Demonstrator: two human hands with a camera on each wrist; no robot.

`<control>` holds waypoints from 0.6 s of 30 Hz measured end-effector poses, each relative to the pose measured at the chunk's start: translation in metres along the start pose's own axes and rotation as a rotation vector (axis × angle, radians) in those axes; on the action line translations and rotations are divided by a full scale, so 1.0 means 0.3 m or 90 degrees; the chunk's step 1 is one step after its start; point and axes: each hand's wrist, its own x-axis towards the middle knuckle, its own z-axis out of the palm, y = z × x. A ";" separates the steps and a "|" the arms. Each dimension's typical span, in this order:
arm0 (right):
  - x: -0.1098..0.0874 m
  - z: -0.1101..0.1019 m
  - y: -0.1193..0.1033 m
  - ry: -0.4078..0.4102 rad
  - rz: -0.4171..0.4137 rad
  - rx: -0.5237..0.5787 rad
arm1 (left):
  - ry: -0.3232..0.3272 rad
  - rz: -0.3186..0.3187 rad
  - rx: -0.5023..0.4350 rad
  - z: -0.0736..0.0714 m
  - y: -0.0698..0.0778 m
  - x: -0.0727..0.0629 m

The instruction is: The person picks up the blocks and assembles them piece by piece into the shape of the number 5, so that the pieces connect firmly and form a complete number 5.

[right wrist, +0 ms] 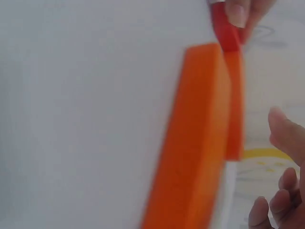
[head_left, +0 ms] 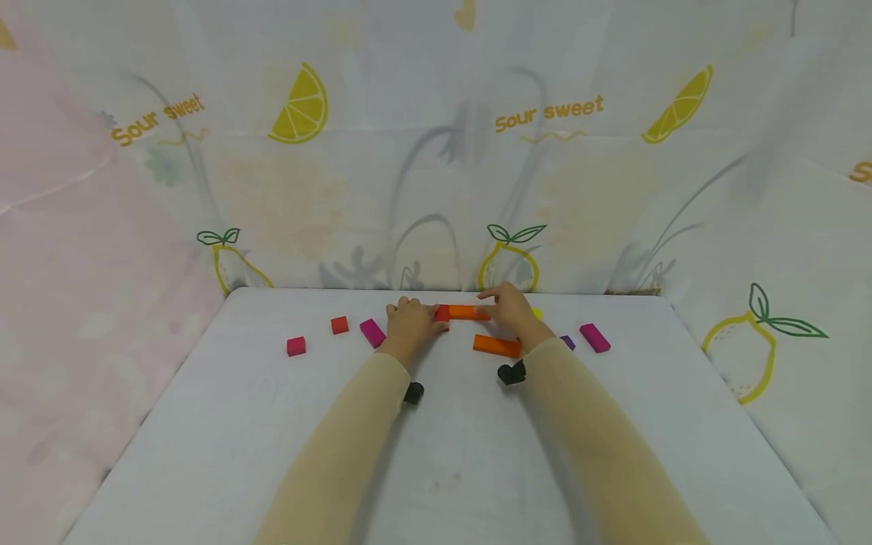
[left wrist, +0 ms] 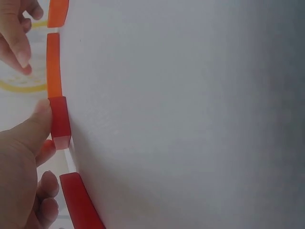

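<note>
- Lemon-printed cloth (head_left: pixel 409 174) hangs behind a white bench (head_left: pixel 450 446), where someone in pale sleeves (head_left: pixel 593 439) reaches towards the far edge.
- Near that edge, the left hand (head_left: pixel 407 324) pinches a red block (head_left: pixel 443 319) between thumb and finger, gap closed down to the block's own thickness.
- To its right, the right hand (head_left: pixel 509 309) holds nothing: thumb and fingers stand loosely apart, and both wrist views show a gap between them and the far orange block (head_left: pixel 466 312).
- That orange block lies between the two hands, its long axis running left to right; the red block meets its left end. I judge this end-to-end contact to be what the next move turns on. The left hand is nearer the join, the right hand nearer the other end. Fingers cover too much of the red block for me to tell its length.
- Just on the wearer's side of the right hand rests a second orange block (head_left: pixel 496 346), slightly slanted.
- Further out, left: a magenta block (head_left: pixel 372 333) beside the left hand, then two small red cubes (head_left: pixel 339 325).
- Further out, right: a partly hidden purple block (head_left: pixel 568 343), a yellow piece (head_left: pixel 537 313) and another magenta block (head_left: pixel 595 338).
</note>
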 end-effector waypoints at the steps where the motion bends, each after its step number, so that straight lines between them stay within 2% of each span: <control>1: -0.005 -0.015 0.001 0.003 -0.007 -0.001 | 0.001 0.000 -0.003 0.000 -0.001 -0.001; 12: -0.061 -0.159 0.080 0.037 -0.033 -0.037 | -0.005 -0.008 -0.006 -0.012 0.007 -0.009; 18: -0.087 -0.198 0.141 0.030 -0.009 -0.050 | -0.011 -0.005 0.001 -0.018 0.013 -0.008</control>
